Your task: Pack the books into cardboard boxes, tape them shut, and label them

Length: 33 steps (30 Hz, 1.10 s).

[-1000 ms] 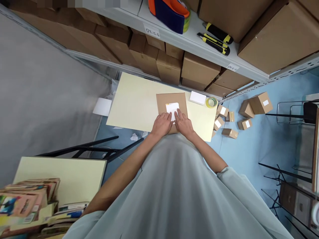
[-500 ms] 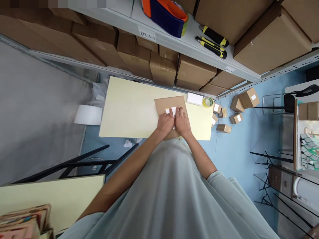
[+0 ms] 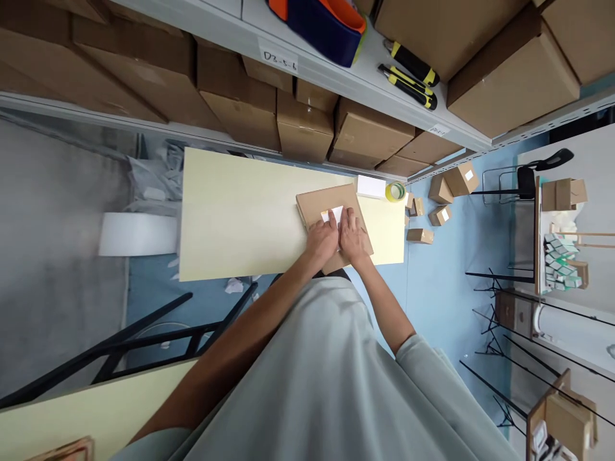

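A flat brown cardboard box (image 3: 310, 200) lies at the front edge of the pale yellow table (image 3: 240, 211). A white label (image 3: 337, 212) is on its top face, partly hidden under my fingers. My left hand (image 3: 322, 239) rests on the label's left side with its fingers laid out. Beside it, my right hand (image 3: 352, 235) lies flat over the label's right side, fingers stretched forward. Both hands touch the box, and their thumbs are close together over the label. Behind the box stand a small white box (image 3: 371, 187) and a roll of yellow tape (image 3: 395, 191).
Above the table runs a shelf (image 3: 327, 70) with cartons, a tape dispenser (image 3: 327, 29) and utility knives (image 3: 408, 88). Small cardboard boxes (image 3: 420, 235) lie on the blue floor at right. Black metal legs (image 3: 192, 333) and another yellow tabletop (image 3: 96, 410) are at lower left.
The camera view has shifted slightly, and the box appears turned a little. Both hands stay on the label, with only small finger movement.
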Motion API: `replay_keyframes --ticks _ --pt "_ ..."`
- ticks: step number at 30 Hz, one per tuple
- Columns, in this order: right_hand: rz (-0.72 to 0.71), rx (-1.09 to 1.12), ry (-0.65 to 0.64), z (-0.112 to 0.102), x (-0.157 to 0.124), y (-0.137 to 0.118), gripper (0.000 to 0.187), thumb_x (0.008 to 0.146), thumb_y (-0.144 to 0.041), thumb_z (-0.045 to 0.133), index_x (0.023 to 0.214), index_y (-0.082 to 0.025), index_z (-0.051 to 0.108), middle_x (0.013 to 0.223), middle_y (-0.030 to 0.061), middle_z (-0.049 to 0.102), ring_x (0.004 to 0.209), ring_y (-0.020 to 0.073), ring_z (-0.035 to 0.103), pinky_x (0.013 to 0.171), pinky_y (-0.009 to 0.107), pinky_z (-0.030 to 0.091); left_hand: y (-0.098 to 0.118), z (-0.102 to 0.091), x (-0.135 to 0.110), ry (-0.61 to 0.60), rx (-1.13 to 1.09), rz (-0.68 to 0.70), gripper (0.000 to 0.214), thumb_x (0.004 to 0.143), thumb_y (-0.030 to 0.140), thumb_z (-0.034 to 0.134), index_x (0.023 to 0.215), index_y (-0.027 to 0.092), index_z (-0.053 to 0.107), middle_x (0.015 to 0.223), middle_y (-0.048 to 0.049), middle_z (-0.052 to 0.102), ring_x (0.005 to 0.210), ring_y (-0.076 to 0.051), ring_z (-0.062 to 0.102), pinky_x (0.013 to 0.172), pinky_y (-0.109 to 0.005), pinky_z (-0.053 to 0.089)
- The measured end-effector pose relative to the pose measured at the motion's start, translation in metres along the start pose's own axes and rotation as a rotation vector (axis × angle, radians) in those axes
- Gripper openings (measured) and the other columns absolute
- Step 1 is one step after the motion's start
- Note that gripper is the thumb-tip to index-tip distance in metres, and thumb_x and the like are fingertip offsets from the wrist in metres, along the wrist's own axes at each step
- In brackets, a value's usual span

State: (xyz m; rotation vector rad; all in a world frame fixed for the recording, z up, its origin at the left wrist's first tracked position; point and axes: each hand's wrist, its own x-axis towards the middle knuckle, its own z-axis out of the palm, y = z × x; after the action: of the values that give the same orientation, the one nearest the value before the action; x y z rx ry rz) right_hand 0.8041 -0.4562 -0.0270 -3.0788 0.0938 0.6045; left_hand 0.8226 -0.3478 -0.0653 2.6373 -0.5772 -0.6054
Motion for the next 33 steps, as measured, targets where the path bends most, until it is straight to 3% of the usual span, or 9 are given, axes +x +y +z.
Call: replay_keyframes --ticks 5,10,17,22,24,29,33 --pt "-0.040 0.024 0.021 0.003 -0.001 0.001 0.066 0.113 -0.022 0.038 0.179 -0.026 0.030 0.178 0.0204 0.038 0.145 0.0333 0.056 0.109 0.045 0.059 -0.004 0.002 0.000 0.045 -0.032 0.047 0.074 0.101 0.017 0.042 0.168 -0.010 0.027 0.133 -0.0319 0.074 0.127 -0.039 0.069 0.108 -0.048 0.051" --pt "-0.008 0.035 0.008 0.012 0.004 0.005 0.065 0.114 -0.022 0.027 0.178 -0.007 0.026 0.179 0.0274 0.032 0.149 0.0370 0.053 0.107 0.048 0.061 0.001 0.000 -0.002 0.020 -0.022 0.004 0.078 0.097 0.014 0.048 0.167 -0.014 0.026 0.131 -0.0337 0.074 0.125 -0.039 0.070 0.107 -0.047 0.051" --pt "-0.145 0.048 0.018 0.006 0.003 0.017 0.066 0.114 -0.023 0.037 0.179 -0.022 0.030 0.177 0.0250 0.037 0.143 0.0365 0.059 0.105 0.047 0.062 0.014 0.003 -0.009 0.084 -0.059 -0.148 0.072 0.103 0.019 0.043 0.165 -0.014 0.029 0.128 -0.0339 0.075 0.121 -0.039 0.071 0.105 -0.048 0.053" --pt "-0.137 0.073 0.016 0.007 0.005 0.019 0.065 0.117 -0.027 0.024 0.177 -0.003 0.025 0.178 0.0305 0.033 0.148 0.0382 0.054 0.105 0.047 0.062 0.017 0.006 -0.010 0.089 -0.041 -0.248 0.071 0.108 0.026 0.039 0.166 -0.015 0.027 0.128 -0.0331 0.075 0.120 -0.038 0.071 0.105 -0.047 0.052" --pt "-0.161 0.074 0.022 0.009 0.006 0.021 0.065 0.117 -0.028 0.026 0.177 -0.004 0.024 0.178 0.0298 0.032 0.148 0.0377 0.053 0.107 0.046 0.061 0.016 0.008 -0.011 0.099 -0.025 -0.236 0.072 0.109 0.027 0.039 0.167 -0.013 0.025 0.129 -0.0327 0.075 0.122 -0.039 0.070 0.105 -0.048 0.052" --pt "-0.244 0.055 0.024 0.009 0.010 0.028 0.066 0.115 -0.025 0.041 0.180 -0.020 0.026 0.179 0.0250 0.034 0.138 0.0356 0.062 0.104 0.045 0.061 0.016 0.009 -0.011 0.123 0.015 -0.230 0.075 0.109 0.026 0.043 0.172 -0.007 0.021 0.133 -0.0299 0.074 0.125 -0.038 0.069 0.108 -0.047 0.050" --pt "-0.240 0.097 0.022 0.009 0.014 0.030 0.064 0.118 -0.027 0.029 0.178 -0.006 0.024 0.177 0.0291 0.034 0.142 0.0366 0.059 0.108 0.046 0.059 0.018 0.002 -0.009 0.089 0.000 -0.259 0.075 0.109 0.026 0.045 0.175 0.000 0.020 0.134 -0.0265 0.076 0.125 -0.037 0.071 0.107 -0.045 0.051"
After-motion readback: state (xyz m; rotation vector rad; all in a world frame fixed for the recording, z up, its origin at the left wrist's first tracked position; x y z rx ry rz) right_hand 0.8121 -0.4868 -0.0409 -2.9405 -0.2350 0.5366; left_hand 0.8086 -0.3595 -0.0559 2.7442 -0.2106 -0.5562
